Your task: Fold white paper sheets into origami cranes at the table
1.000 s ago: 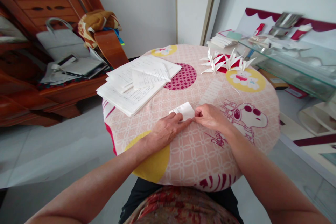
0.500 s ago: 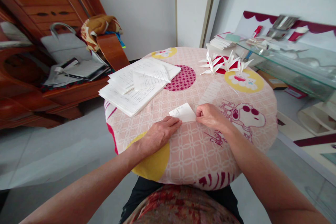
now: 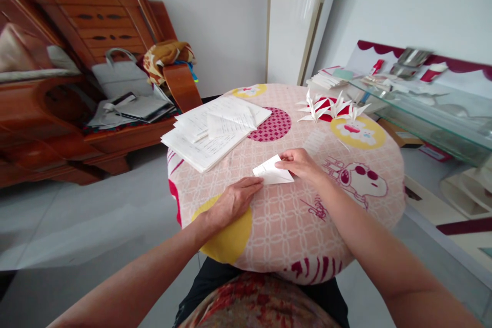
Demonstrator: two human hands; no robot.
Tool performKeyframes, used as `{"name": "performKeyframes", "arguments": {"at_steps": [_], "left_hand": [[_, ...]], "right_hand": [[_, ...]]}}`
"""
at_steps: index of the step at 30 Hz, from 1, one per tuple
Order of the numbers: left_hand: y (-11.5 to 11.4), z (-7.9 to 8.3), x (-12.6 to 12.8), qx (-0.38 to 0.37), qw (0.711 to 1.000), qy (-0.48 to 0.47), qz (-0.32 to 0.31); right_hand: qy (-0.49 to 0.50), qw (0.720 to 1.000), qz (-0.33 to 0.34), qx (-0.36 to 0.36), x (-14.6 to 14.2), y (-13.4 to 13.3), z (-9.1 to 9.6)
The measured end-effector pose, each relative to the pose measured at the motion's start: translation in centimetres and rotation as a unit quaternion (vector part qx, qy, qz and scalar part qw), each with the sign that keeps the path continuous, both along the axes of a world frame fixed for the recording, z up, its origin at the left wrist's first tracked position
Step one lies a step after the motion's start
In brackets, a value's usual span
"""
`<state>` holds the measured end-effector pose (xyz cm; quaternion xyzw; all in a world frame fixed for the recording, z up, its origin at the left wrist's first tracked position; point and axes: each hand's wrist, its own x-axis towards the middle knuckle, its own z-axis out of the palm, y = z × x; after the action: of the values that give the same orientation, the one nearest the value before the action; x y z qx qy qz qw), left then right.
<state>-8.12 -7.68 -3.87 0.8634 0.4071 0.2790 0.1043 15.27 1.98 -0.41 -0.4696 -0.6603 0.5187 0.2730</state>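
A small folded piece of white paper (image 3: 271,174) with faint writing along its left edge lies on the round cloth-covered table. My left hand (image 3: 236,199) rests on the cloth, its outstretched fingertips on the paper's lower left corner; its thumb is hidden. At the upper right side of the paper, my right hand (image 3: 299,162) pinches the edge between thumb and fingers. Farther back on the table, several folded white paper cranes (image 3: 328,107) stand in a group.
A stack of written sheets (image 3: 215,133) lies at the table's left. A pale paper strip (image 3: 314,140) sits beyond my right hand. To the right is a glass shelf (image 3: 423,113) with papers and cups. A wooden bench (image 3: 115,138) holding bags stands left.
My right hand has shifted from the paper's right corner up to its upper right edge, with the fingers over the paper. My left hand stays at the lower left corner. The view has tilted up slightly.
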Motion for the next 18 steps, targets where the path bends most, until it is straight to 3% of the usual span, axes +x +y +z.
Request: {"name": "performKeyframes", "arguments": {"at_steps": [3, 7, 10, 13, 18], "left_hand": [[0.0, 0.3, 0.1, -0.036, 0.997, -0.056, 0.030], [1.1, 0.2, 0.8, -0.102, 0.966, -0.216, 0.096], [2.6, -0.1, 2.1, -0.173, 0.908, -0.363, 0.118], [3.9, 0.6, 3.8, -0.299, 0.833, -0.460, 0.070], [5.0, 3.0, 5.8, -0.317, 0.754, -0.571, 0.062]], "right_hand": [[0.041, 0.998, 0.012, -0.056, -0.6, 0.1, -0.6], [0.122, 0.989, -0.060, -0.060, -1.1, -0.8, -0.9], [0.186, 0.975, -0.113, -0.036, -1.5, -1.7, -0.8], [0.239, 0.958, -0.157, -0.019, -1.8, -2.2, -0.5], [0.290, 0.940, -0.173, -0.040, -1.5, -2.4, -0.1]]}}
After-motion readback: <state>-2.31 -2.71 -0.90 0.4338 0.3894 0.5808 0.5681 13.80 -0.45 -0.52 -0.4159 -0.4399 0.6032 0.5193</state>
